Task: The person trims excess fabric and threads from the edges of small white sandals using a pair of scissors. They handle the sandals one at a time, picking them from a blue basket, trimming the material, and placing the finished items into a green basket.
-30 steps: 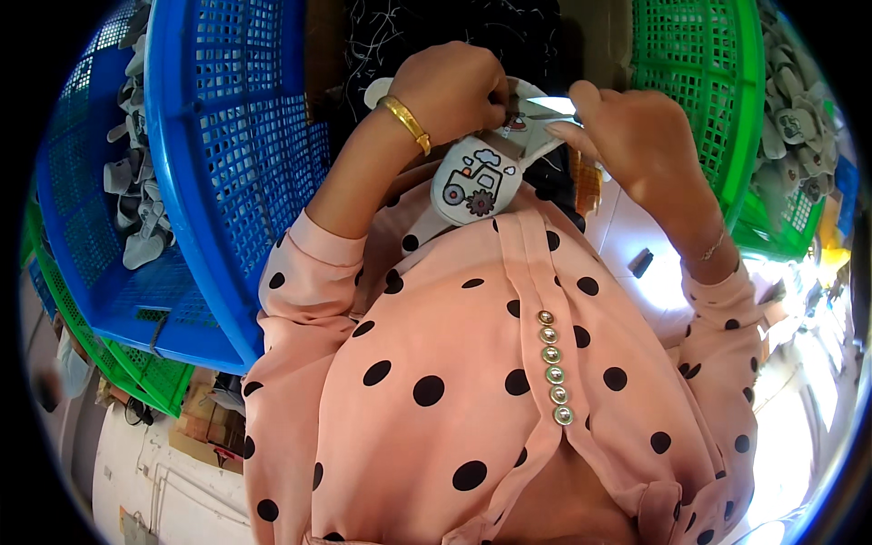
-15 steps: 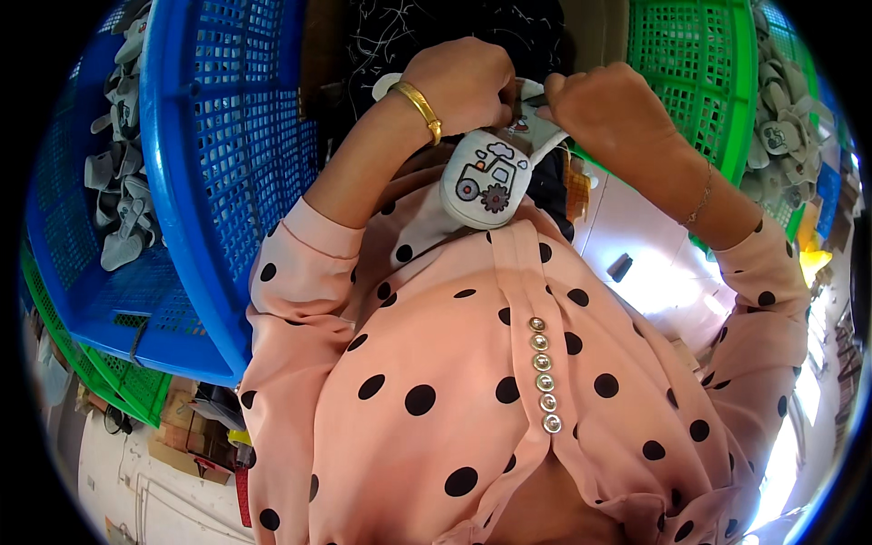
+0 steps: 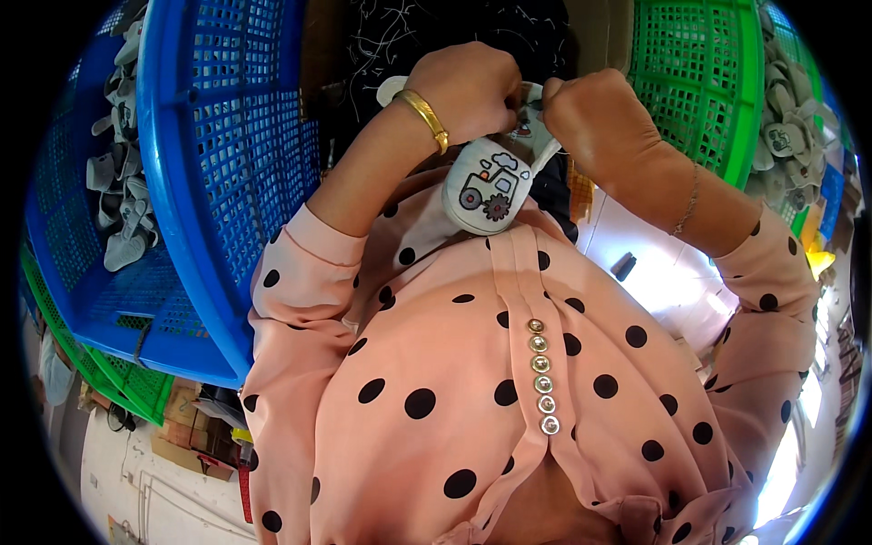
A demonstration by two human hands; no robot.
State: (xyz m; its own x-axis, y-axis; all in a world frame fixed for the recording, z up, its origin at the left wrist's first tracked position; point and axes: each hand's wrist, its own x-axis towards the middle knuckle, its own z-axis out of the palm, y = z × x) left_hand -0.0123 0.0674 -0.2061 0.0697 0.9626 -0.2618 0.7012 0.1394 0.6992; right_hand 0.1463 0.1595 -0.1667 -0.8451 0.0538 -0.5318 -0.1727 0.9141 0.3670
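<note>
A small white cloth shoe (image 3: 486, 189) with a printed tractor on its toe hangs between my hands, in front of my waist. My left hand (image 3: 468, 91), with a gold bangle at the wrist, is closed on the shoe's left side. Opposite it, my right hand (image 3: 599, 116) pinches the right edge, thumb and fingers pressed together. The rounded toe tilts down toward me, against my polka-dot blouse. Printed lining shows in the opening between my hands. My fingertips are mostly hidden behind my knuckles.
A blue plastic basket (image 3: 168, 209) rises close by my left arm, with several similar shoes (image 3: 127, 195) on its far side. A green basket (image 3: 690, 54) stands beside my right hand, with more shoes (image 3: 786, 136) beyond it. Dark cloth strewn with loose threads (image 3: 400, 41) lies ahead.
Both hands have moved slightly down, still holding the shoe. Its toe has tipped a little lower, and my right hand covers more of the right edge.
</note>
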